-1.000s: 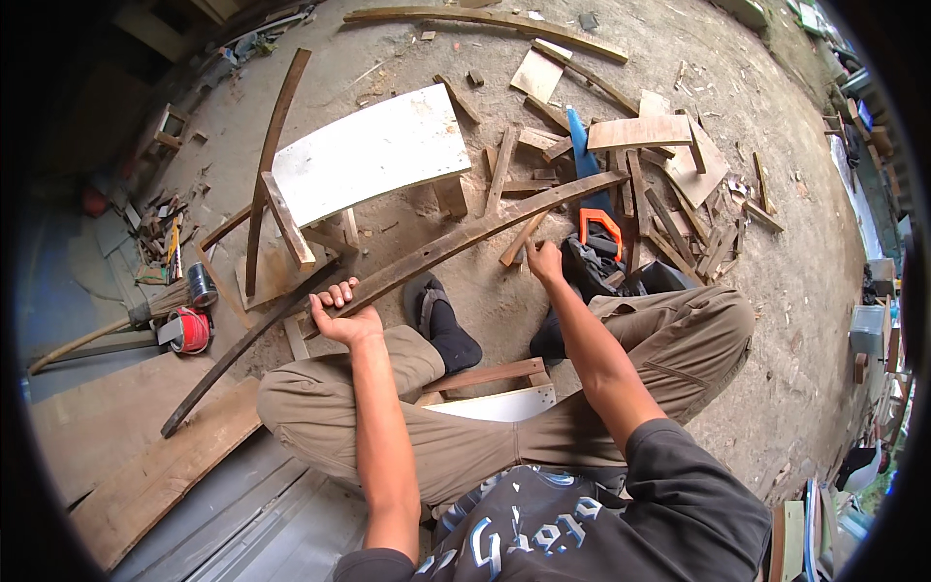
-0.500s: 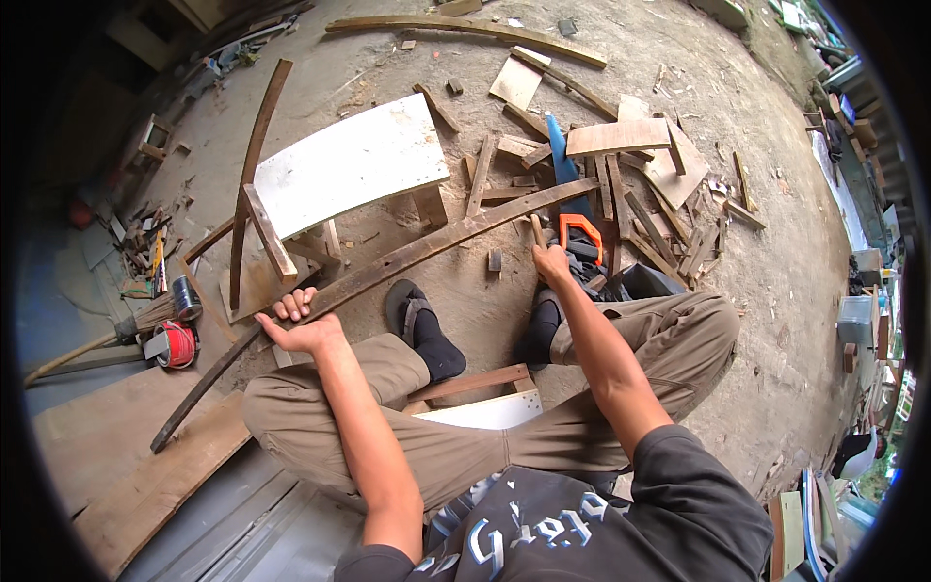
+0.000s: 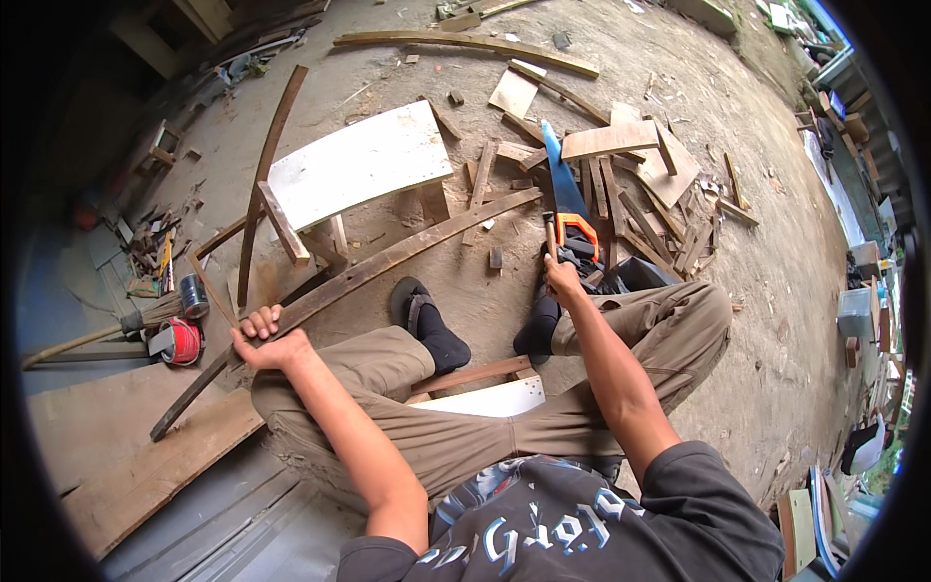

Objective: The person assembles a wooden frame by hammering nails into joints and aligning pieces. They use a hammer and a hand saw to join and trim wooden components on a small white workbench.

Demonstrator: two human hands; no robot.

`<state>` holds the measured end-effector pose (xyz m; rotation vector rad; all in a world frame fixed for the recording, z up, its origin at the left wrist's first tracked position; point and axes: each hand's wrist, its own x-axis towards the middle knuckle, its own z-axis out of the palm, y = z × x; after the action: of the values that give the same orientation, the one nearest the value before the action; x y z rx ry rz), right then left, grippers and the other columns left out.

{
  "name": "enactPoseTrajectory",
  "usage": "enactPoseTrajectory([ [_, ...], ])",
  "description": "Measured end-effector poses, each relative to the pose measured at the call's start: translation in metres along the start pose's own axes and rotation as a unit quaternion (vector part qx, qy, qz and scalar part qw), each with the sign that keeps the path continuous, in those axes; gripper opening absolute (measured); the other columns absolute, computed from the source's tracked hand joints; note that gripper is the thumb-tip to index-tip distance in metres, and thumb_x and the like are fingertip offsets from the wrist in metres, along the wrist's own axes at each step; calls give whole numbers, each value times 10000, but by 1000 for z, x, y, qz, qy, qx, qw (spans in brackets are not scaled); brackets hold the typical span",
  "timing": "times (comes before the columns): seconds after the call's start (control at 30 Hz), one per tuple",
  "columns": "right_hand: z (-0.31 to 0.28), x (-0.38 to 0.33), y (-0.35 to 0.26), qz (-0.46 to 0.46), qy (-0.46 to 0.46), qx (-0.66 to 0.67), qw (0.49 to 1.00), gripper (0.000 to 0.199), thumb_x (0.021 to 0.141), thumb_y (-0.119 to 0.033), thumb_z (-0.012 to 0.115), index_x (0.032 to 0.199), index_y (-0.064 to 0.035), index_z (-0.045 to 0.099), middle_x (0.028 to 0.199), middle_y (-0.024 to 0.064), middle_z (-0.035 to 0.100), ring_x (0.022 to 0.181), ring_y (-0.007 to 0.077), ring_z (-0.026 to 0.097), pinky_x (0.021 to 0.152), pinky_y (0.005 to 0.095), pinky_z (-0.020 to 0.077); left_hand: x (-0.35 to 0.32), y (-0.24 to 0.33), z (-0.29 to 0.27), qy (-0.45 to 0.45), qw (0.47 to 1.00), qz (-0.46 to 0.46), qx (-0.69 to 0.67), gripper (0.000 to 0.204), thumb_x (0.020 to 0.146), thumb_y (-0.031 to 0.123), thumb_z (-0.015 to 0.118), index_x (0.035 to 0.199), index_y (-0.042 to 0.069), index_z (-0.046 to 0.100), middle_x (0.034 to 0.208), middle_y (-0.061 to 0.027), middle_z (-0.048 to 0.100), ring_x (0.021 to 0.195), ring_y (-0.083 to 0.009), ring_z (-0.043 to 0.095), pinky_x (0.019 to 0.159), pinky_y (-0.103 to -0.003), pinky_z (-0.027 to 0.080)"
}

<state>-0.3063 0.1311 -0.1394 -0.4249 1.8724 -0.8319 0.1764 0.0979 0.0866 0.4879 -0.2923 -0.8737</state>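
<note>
My left hand is closed around a long brown wooden strip near its lower left part. The strip slants from beside my left knee up toward the middle, its far end near the wood pile. In my right hand is a hammer, gripped by its wooden handle and pointing away from me; its small dark head shows only in part. Just beyond that hand lies a handsaw with a blue blade and an orange-and-black handle. Left of the middle stands a small white-topped wooden stool, partly behind the strip.
Scrap wood is heaped ahead on the right. A long beam lies farther off. By my left side are a red reel, a can and a broom. Between my legs sits a white-topped wooden piece.
My left hand has moved left and slightly down with the wooden strip, whose far end has drawn back from the saw. The hammer in my right hand has shifted slightly right.
</note>
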Motion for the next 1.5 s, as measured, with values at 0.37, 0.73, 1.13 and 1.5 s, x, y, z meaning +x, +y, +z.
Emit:
enactPoseTrajectory([
  [0.37, 16, -207, -171, -371, -190, 215, 883, 374, 1058, -423, 367, 1054, -69, 488, 672, -27, 394, 480, 60, 365, 427, 222, 325, -3, -44, -23, 151, 985, 47, 66, 471, 948, 482, 483, 627, 184, 309, 507, 51, 258, 463, -117, 230, 514, -298, 254],
  [0.73, 70, -180, -57, -31, -195, -5, 980, 514, 1035, -499, 346, 791, -77, 511, 562, -11, 444, 468, 127, 468, 422, 332, 390, 7, -57, -18, 108, 988, 54, 92, 501, 908, 537, 495, 624, 185, 281, 506, 41, 252, 470, -118, 246, 526, -295, 279],
  [1.13, 74, -143, -69, -322, -106, 92, 936, 461, 1044, -452, 397, 761, -94, 463, 557, -36, 401, 404, 83, 369, 359, 274, 273, 15, -69, 2, 191, 977, 24, 95, 536, 930, 583, 488, 628, 184, 297, 510, 45, 255, 452, -118, 229, 504, -286, 262],
  [1.5, 49, -98, -22, -73, -21, -138, 987, 662, 1017, -518, 336, 752, 48, 557, 719, 254, 628, 635, 389, 672, 593, 475, 528, 13, -65, 33, 151, 980, 30, 124, 459, 940, 578, 536, 901, 124, 479, 816, -28, 491, 785, -165, 498, 798, -375, 434],
])
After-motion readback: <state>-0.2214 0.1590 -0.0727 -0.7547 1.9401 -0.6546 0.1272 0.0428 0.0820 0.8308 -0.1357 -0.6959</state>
